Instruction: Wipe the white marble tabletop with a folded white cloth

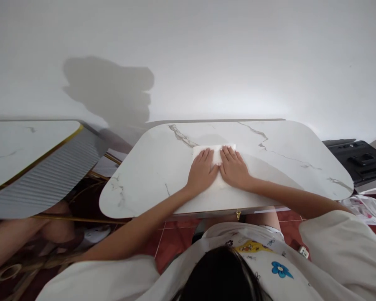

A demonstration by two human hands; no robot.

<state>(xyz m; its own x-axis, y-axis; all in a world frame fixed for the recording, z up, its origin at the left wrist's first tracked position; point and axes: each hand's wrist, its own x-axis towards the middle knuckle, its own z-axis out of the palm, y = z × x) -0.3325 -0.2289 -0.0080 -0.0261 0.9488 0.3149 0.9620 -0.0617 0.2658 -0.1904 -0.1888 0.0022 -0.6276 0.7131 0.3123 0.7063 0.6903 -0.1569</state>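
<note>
A folded white cloth or tissue (217,155) lies on the white marble-patterned tabletop (278,138), near its middle. My left hand (203,170) rests flat on the left part of it, fingers stretched forward. On the right part lies my right hand (233,167), also flat, with the fingers slightly spread. The two thumbs meet or nearly meet between the hands. Neither hand grips the cloth, and much of it is hidden beneath the palms.
To the left is another marble-patterned table (28,146) with a gold edge and ribbed side; a person's leg (15,238) shows below it. At the right are a black case-like object (357,161) and a clear plastic bag (366,209). A wall (207,62) stands behind.
</note>
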